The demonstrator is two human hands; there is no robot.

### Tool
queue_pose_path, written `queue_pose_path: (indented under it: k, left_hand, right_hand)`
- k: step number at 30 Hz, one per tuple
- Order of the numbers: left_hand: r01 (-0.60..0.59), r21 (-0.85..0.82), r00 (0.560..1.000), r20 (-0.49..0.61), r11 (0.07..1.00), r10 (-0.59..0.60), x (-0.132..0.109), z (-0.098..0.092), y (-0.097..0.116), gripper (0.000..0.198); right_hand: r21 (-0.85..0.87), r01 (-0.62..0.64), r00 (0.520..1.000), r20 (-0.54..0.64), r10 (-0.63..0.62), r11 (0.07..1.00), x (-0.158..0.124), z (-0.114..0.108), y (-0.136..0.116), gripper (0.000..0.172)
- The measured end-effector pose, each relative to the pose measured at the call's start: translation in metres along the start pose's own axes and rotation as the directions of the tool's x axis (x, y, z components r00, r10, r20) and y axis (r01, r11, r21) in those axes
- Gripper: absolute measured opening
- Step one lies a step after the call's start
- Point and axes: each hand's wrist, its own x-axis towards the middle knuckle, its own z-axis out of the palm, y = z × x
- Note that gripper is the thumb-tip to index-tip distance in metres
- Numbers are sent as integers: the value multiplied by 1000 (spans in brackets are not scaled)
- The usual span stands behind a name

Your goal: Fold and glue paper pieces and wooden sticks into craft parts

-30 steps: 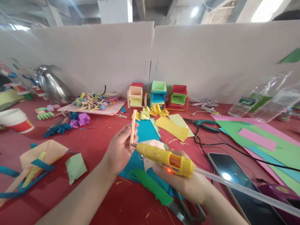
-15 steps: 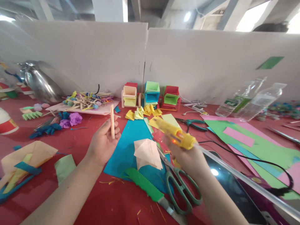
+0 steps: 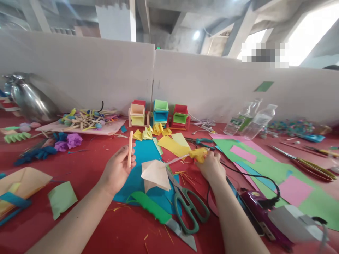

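My left hand is closed around a thin, upright peach-coloured strip, seen edge-on. To the right, my right hand grips a yellow hot glue gun low over the table; its clear glue stick points left. Between the hands, a folded peach paper piece rests on a blue paper sheet. Green-handled scissors lie beside it, partly over a knife with a green handle. Yellow paper lies just beyond the glue stick.
Small folded-paper box stands line the back by a white partition. A metal jug is at left, plastic bottles at right. A black cord runs past my right arm. Coloured sheets cover the right side.
My right hand has lowered the glue gun and turned it, so the glue stick now points left instead of toward me. My left hand still holds the strip. The camera view has shifted right.
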Motion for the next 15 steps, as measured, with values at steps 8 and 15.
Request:
queue_pose_path:
  k: [8,15]
  left_hand:
    - [56,144,990,119,988,-74,-13,10,-14,22]
    - [91,316,968,197,944,-159,-28,17,-19,21]
  right_hand:
    - [754,228,957,-57,-284,616,-28,-9,-33,24]
    - [964,92,868,45,-494,251,-63,-4,-60,29]
